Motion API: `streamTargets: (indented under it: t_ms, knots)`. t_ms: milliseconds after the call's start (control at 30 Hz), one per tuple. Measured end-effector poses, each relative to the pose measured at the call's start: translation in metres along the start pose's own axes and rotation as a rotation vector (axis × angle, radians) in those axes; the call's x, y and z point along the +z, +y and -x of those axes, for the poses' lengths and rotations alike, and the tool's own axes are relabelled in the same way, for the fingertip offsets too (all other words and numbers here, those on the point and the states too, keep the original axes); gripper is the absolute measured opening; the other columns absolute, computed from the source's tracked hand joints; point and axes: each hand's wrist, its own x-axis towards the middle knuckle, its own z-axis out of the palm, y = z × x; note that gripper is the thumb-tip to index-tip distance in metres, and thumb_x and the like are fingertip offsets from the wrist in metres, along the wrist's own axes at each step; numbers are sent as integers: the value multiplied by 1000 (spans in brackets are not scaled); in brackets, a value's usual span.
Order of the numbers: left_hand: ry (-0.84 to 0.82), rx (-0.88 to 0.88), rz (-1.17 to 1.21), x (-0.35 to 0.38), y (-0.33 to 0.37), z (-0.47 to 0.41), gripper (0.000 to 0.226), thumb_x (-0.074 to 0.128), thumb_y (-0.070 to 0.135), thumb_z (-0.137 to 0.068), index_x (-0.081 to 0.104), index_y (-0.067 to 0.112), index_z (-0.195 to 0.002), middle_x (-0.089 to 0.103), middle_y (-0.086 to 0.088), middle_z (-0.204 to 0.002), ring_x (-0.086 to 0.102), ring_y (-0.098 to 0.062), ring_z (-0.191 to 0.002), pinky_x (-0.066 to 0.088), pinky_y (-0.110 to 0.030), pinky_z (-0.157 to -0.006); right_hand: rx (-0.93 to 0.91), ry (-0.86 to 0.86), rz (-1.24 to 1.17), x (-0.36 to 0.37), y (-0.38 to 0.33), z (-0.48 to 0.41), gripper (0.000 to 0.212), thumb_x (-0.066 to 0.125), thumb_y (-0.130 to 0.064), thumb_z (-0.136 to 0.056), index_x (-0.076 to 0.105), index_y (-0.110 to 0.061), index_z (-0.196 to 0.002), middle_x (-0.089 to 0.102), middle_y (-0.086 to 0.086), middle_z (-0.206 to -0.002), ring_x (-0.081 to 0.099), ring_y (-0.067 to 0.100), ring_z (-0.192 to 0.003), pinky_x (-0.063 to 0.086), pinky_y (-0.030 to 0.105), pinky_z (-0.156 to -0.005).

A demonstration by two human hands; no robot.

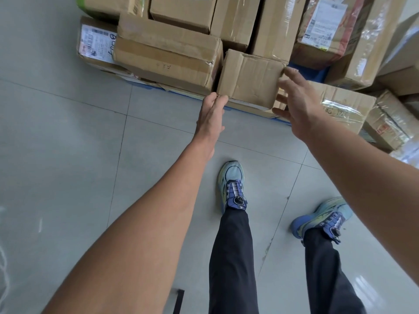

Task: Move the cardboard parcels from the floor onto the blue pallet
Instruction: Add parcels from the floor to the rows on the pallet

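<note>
A small plain cardboard parcel (249,79) sits at the front edge of the parcel stack on the blue pallet (322,72), of which only slivers of blue show. My left hand (212,114) reaches to the parcel's lower left corner, fingertips touching it, fingers fairly straight. My right hand (297,103) is spread at the parcel's right side, fingers extended and close to or just off its right edge. Neither hand grips the parcel.
Several taped cardboard parcels crowd the pallet: a long one (167,57) to the left, a labelled one (97,43) behind it. More parcels (344,105) lie at the right. Grey tiled floor (68,143) spreads at left; my shoes (233,186) stand below.
</note>
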Motion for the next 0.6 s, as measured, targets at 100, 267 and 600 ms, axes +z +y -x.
streamTargets:
  t_ms: [100,267,600]
  knots:
    - [16,-7,-7,3,-2,2,25,52,51,-88,52,44,-112,54,24,-117,56,-11,-125,51,-45,-98,16,14,-22,-2,-2,2,39,52,-32,-103,56,-38,-141,61,-4,-139,58,21,-125,50,48,-105]
    - [21,-101,-111,22,-19,17,25,53,44,-98,57,30,-118,58,11,-118,60,-16,-123,52,-38,-86,28,51,-80,-21,0,17,48,51,-34,-106,45,-28,-154,51,1,-151,52,22,-133,50,43,-105]
    - [-281,-39,-328,171,-16,68,41,54,56,-86,60,33,-119,62,14,-112,60,-17,-122,49,-41,-100,59,294,-317,-153,25,39,33,53,-34,-105,62,-28,-136,68,-11,-113,63,9,-111,53,33,-89]
